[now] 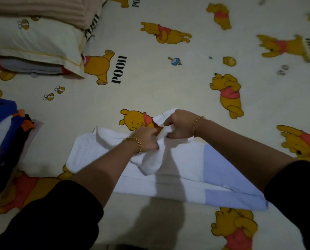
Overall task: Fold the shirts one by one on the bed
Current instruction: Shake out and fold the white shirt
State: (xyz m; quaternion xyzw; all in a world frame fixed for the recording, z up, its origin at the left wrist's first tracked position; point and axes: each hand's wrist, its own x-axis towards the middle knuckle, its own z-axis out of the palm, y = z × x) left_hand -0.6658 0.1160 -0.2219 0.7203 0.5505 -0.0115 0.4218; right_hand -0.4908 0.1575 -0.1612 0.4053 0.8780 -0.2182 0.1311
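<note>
— Any writing to read?
— Only on the bed sheet (159, 91): "POOH" (119, 69) in black capitals, beside a yellow bear (98, 66).
— Elsewhere?
— Similar black print by the pillow (33, 40) and at the right edge, too blurred to read for certain.

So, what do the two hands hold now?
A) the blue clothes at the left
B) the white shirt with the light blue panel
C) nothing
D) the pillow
B: the left hand and the right hand both grip bunched fabric of the white shirt, close together.
</note>
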